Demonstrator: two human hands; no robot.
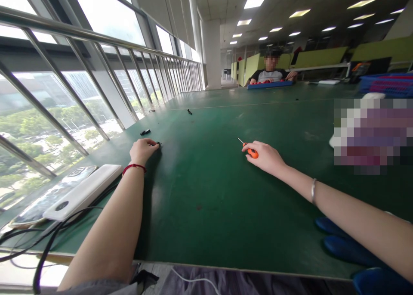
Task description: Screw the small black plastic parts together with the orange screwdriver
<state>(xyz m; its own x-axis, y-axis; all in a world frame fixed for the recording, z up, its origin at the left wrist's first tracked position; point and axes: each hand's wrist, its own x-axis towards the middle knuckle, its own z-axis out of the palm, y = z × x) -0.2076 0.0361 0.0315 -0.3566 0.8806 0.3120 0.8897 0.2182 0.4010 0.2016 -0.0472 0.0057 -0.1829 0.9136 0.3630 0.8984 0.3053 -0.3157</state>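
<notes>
My left hand (142, 150) rests at the left of the green table (200, 187), its fingers pinched round a small dark piece (158, 144) whose kind is too small to make out. Just beyond that hand lies a small black part (145, 132). In my right hand (263, 155) is a screwdriver (253, 153) with an orange and black handle. Its thin metal shaft points away and to the left, and the tip is apart from everything else. A wide gap of tabletop separates the two hands.
A white power bank (85, 191), a phone (51, 196) and black cables (54, 232) lie at the left edge by the railing (97, 45). Another black piece (189, 111) lies farther back. A person (269, 74) sits opposite behind a blue tray (270, 85). Blue objects (348, 247) lie under my right forearm.
</notes>
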